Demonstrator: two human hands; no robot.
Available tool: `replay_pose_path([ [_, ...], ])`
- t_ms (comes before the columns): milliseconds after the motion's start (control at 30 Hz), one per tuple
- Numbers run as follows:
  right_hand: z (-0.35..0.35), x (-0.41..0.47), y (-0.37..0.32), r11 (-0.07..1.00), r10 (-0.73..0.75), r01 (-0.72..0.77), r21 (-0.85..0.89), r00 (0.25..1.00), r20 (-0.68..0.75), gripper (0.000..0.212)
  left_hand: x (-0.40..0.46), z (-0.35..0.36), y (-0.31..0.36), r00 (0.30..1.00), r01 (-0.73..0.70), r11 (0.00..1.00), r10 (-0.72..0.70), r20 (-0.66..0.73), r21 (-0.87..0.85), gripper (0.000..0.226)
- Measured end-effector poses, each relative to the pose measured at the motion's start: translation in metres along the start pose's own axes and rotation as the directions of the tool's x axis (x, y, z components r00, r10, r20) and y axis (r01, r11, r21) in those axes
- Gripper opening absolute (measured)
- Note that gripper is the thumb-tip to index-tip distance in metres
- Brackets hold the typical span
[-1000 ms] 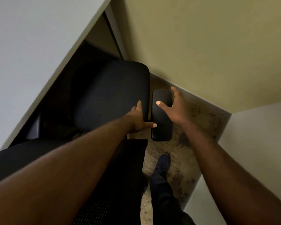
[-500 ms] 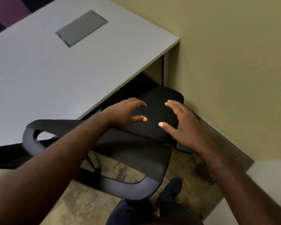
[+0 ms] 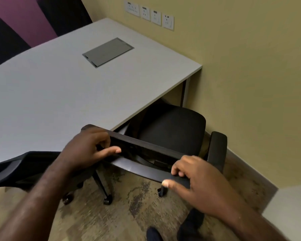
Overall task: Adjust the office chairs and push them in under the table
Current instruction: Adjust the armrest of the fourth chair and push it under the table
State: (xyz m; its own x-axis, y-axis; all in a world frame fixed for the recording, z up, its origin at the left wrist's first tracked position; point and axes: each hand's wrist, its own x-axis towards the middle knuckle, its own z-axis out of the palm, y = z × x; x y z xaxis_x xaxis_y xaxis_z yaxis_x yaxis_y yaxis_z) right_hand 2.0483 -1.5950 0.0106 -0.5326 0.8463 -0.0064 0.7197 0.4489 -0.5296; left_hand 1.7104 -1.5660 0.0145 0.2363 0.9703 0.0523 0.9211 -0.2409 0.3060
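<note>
A black office chair [image 3: 172,129] stands at the right end of the grey table [image 3: 59,94], its seat partly under the tabletop edge. Its backrest top [image 3: 146,148] runs across the middle of the view. My left hand [image 3: 87,150] is curled over the left part of the backrest top. My right hand [image 3: 196,181] grips the grey backrest frame lower right, fingers wrapped over it. The chair's right armrest [image 3: 216,150] sits close to the yellow wall. Its wheels [image 3: 108,200] rest on the carpet.
A second dark chair [image 3: 12,169] stands at the left, against the table edge. The yellow wall [image 3: 250,84] with sockets [image 3: 149,14] is tight on the right. A grey cable hatch [image 3: 108,52] is set in the tabletop. My feet [image 3: 189,225] stand on patterned carpet.
My view rose from over the seat to above the table. Both hands left the seat and armrest area and now hold the backrest top and frame.
</note>
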Motion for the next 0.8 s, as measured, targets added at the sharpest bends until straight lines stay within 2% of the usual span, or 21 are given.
replay_pose_path([
  [133, 0.034, -0.009, -0.019, 0.974, 0.057, -0.066, -0.216, 0.997, -0.047, 0.052, -0.019, 0.018, -0.015, 0.994, -0.075, 0.996, 0.072, 0.08, 0.042, 0.058],
  [267, 0.046, -0.005, -0.019, 0.899, 0.107, -0.155, -0.409, 0.985, -0.139, 0.039, -0.017, 0.024, -0.013, 0.989, -0.143, 0.978, 0.136, 0.055, 0.152, 0.06],
  [367, 0.043, 0.001, -0.013, 0.856, 0.174, -0.215, -0.469, 0.976, -0.13, 0.032, -0.014, 0.024, -0.006, 0.988, -0.157, 0.968, 0.152, 0.038, 0.198, 0.068],
  [533, 0.034, -0.002, 0.007, 0.826, 0.14, -0.217, -0.521, 0.973, -0.184, 0.022, -0.011, 0.031, 0.01, 0.989, -0.15, 0.97, 0.147, 0.03, 0.191, 0.07],
  [800, 0.01, -0.015, 0.043, 0.787, 0.095, -0.184, -0.589, 0.979, -0.178, 0.026, -0.019, 0.052, 0.055, 0.994, -0.079, 0.968, 0.096, -0.058, 0.239, 0.069],
])
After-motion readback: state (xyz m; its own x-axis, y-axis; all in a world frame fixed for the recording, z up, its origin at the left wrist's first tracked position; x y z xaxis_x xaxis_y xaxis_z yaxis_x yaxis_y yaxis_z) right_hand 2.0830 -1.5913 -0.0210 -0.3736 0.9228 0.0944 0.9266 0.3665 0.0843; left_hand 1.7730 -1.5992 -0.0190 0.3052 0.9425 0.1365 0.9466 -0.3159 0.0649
